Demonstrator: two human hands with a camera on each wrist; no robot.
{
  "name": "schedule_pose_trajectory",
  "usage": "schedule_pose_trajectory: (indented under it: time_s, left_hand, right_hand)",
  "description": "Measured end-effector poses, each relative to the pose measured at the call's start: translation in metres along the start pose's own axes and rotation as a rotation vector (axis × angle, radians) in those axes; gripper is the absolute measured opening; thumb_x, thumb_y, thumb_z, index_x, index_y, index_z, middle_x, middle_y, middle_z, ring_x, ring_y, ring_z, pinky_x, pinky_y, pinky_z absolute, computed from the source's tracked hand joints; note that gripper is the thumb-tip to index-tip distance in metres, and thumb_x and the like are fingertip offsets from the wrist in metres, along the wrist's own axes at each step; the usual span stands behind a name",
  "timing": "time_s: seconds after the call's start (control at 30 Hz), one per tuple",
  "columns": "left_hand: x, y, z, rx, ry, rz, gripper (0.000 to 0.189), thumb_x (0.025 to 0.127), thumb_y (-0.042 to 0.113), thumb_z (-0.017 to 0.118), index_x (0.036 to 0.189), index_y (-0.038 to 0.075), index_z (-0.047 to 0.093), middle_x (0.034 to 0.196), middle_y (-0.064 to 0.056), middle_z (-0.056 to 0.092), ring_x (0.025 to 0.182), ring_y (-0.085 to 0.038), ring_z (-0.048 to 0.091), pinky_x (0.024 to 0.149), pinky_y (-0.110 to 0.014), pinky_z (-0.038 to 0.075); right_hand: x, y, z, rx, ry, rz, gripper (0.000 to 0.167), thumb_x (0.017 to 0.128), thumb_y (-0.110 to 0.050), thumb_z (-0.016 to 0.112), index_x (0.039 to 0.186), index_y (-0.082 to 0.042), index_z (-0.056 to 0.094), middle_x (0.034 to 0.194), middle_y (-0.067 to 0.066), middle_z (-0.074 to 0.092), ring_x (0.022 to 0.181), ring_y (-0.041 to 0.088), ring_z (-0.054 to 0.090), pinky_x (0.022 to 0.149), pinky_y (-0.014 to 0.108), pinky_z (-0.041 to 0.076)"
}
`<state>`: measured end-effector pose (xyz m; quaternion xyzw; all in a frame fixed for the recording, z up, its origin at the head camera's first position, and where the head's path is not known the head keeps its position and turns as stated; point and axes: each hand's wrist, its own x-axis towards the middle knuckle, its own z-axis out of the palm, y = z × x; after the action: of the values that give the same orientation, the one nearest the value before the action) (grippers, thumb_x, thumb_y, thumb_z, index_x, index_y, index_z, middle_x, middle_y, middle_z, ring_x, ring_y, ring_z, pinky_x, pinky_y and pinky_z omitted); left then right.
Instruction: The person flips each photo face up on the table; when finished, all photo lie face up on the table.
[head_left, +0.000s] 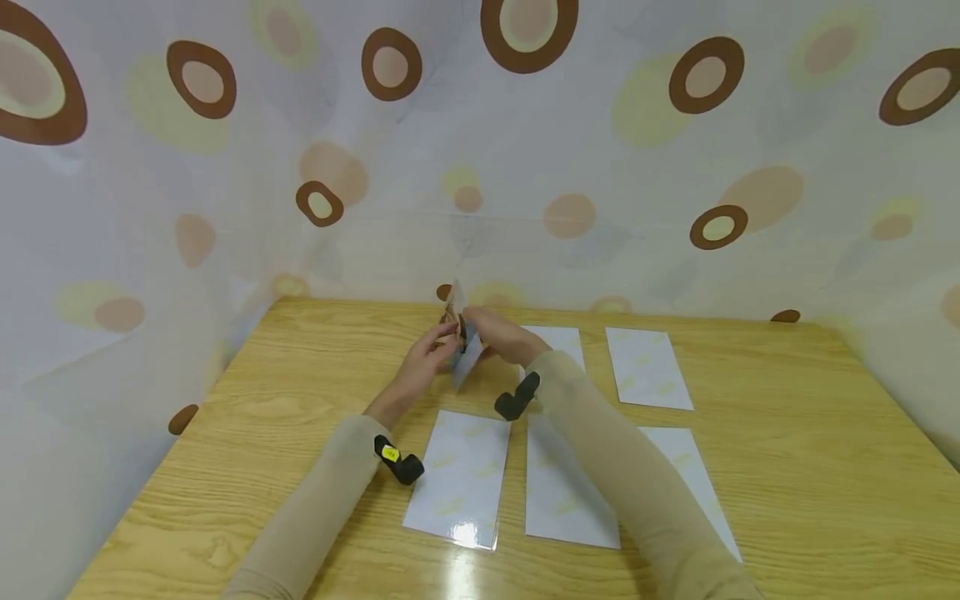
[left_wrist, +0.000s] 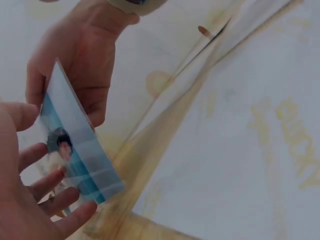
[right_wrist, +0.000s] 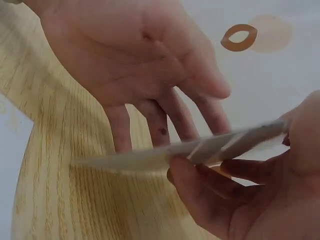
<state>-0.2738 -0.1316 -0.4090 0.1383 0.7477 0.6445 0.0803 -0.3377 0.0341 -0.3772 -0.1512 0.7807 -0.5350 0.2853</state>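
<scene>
Both hands meet over the far middle of the table around a glossy photo print [head_left: 467,360], tilted up on edge. In the left wrist view, the print [left_wrist: 101,167] shows a dark-haired person on a blue and white ground. My right hand [head_left: 506,336] holds the print by its edge; in the right wrist view, that hand's [right_wrist: 260,200] fingers curl against it. My left hand [head_left: 422,367] touches the print with spread, fairly straight fingers. Its thumb stands apart from the print in the right wrist view, where the left hand [right_wrist: 135,60] is palm toward the camera.
Several white sheets with faint yellow marks lie flat on the wooden table [head_left: 810,433]: one near left [head_left: 461,475], one near middle [head_left: 566,492], one far right [head_left: 649,368], others partly under the right arm. A patterned cloth [head_left: 525,150] hangs behind the table.
</scene>
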Motion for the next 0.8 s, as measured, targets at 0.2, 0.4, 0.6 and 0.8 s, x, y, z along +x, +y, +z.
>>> schedule_pose_trajectory:
  time_s: [0.2,0.4,0.6,0.8]
  left_hand:
    - [0.001,-0.016,-0.004,0.285,0.023,0.136,0.048,0.093,0.007,0.06,0.137,-0.006,0.045,0.145,-0.026,0.035,0.132,-0.043,0.034,0.104,-0.057,0.036]
    - [0.009,-0.039,-0.012,0.616,0.07,0.243,0.046,0.084,0.015,0.071,0.125,-0.001,0.058,0.136,-0.019,0.051,0.128,-0.038,0.042,0.106,-0.057,0.032]
    - [0.007,-0.04,-0.02,0.736,0.068,0.235,0.047,0.083,0.017,0.072,0.124,0.0,0.06,0.136,-0.018,0.052,0.126,-0.039,0.044,0.102,-0.06,0.034]
    - [0.005,-0.041,-0.023,0.735,0.062,0.233,0.044,0.084,0.016,0.07,0.124,0.0,0.061,0.143,-0.02,0.046,0.131,-0.044,0.039,0.103,-0.064,0.03]
  right_hand:
    - [-0.001,0.009,-0.005,0.039,0.057,0.045,0.039,0.106,-0.02,0.024,0.135,0.003,0.036,0.109,0.011,0.051,0.083,0.015,0.054,0.071,0.027,0.048]
    - [0.0,0.022,-0.005,-0.272,0.216,0.048,0.036,0.101,-0.016,0.043,0.13,0.003,0.049,0.112,0.016,0.058,0.084,0.019,0.055,0.072,0.028,0.048]
    - [0.005,0.027,0.002,-0.571,0.336,-0.002,0.038,0.094,-0.016,0.058,0.126,0.004,0.056,0.125,0.02,0.06,0.109,0.028,0.058,0.093,0.039,0.048]
    - [0.009,0.028,0.0,-0.542,0.336,-0.003,0.053,0.095,-0.014,0.057,0.142,0.002,0.041,0.138,0.021,0.052,0.117,0.03,0.054,0.103,0.041,0.042]
